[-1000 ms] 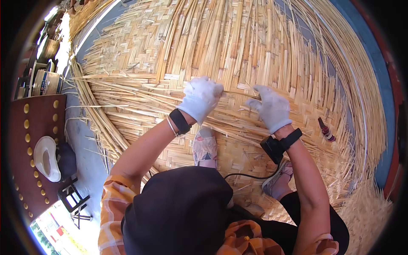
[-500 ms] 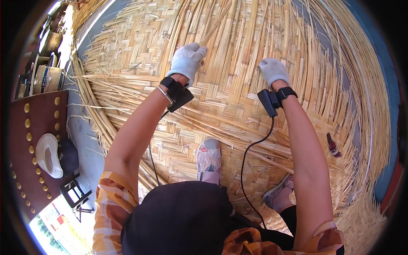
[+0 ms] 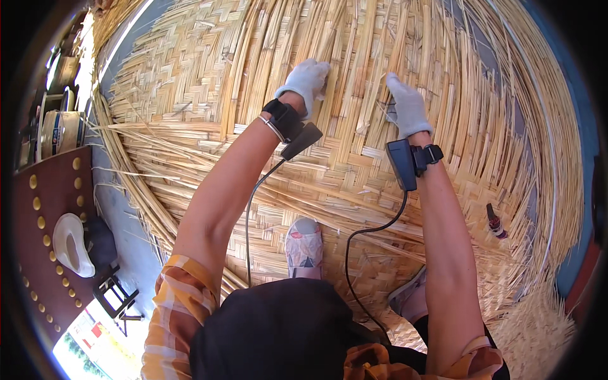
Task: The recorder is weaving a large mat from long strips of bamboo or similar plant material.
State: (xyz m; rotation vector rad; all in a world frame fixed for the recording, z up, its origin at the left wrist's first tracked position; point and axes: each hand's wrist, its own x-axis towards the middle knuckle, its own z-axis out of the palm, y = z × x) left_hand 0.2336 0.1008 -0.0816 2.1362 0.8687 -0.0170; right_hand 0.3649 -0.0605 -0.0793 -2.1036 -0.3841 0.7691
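Note:
My left hand [image 3: 304, 82], in a white glove, is on upright reed strips [image 3: 348, 63] in the upper middle of the woven mat [image 3: 183, 69]; its fingers curl inward and hide whatever they may hold. My right hand [image 3: 406, 104], gloved too, lies to the right with fingers partly extended and apart, touching loose strips. Each wrist carries a black strapped device with a cable running down toward me. Long loose strips [image 3: 202, 149] cross the mat below my left hand.
Bundled reeds [image 3: 538, 139] curve round both sides. A small dark bottle-like object [image 3: 496, 225] lies at right, my shoe [image 3: 304, 244] below. At left are a studded maroon panel [image 3: 35, 253], a pale hat [image 3: 71, 244], a black folding stool [image 3: 114, 294] and stacked round objects [image 3: 58, 133].
Over the last second both hands moved upward, away from the crosswise strips onto the upright ones. Since half a second ago the left shifted right and the right changed from closed to partly open.

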